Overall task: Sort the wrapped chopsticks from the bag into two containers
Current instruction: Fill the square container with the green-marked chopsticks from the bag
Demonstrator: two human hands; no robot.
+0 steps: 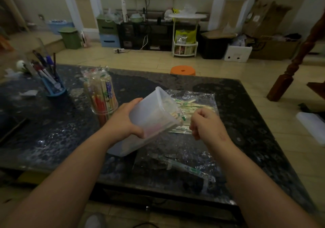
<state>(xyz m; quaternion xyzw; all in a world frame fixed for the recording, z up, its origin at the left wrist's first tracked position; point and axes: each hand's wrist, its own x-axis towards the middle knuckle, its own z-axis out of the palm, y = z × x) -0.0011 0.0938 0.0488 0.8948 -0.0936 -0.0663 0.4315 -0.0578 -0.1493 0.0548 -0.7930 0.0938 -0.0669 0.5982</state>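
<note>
My left hand (125, 122) grips a translucent white plastic container (151, 117), tilted with its mouth toward the right; wrapped chopsticks show at its opening. My right hand (206, 124) hovers at the mouth with fingers curled; I cannot see whether it pinches a chopstick. Behind it lies a clear plastic bag (193, 101) with green-printed wrapped chopsticks on it. A round clear container (102, 96) at the left stands upright, packed with red and blue wrapped chopsticks. One green wrapped chopstick (182, 166) lies on crumpled plastic near the table's front.
The dark speckled table (52, 131) also bears a blue pen holder (52, 85) with several pens at the far left. An orange stool (182, 70) stands behind the table. A wooden post (288, 73) rises at the right.
</note>
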